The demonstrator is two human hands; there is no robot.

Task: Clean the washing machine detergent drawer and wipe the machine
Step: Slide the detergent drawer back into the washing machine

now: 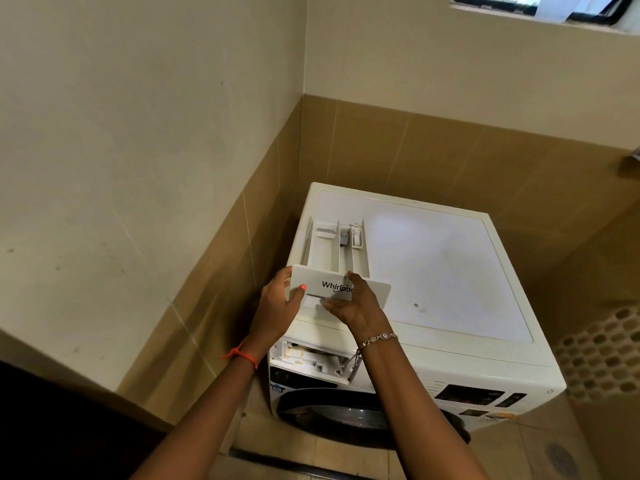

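Detergent drawer: fully out of its slot, held over the front-left corner of the washing machine top. The front panel faces the camera and the compartments point toward the back wall. Whether the rear end touches the top cannot be told.
Left hand: closed on the left edge of the front panel. The thumb is laid on the panel face and the fingers are wrapped behind.
Right hand: closed on the panel, partly covering the logo. Its fingers are hooked over the top edge and the thumb is placed at the handle recess.
Drawer slot: open, seen at the upper left of the machine front, just below the hands.
Door: dark, round, located under the slot.
Control panel: dark display, located right of the slot.
Machine top: small marks are seen right of the drawer.
Wrists: orange thread is worn on the left, bracelet on the right.
Surroundings: machine is set in a corner with tan wall tiles. A window is seen at upper right.
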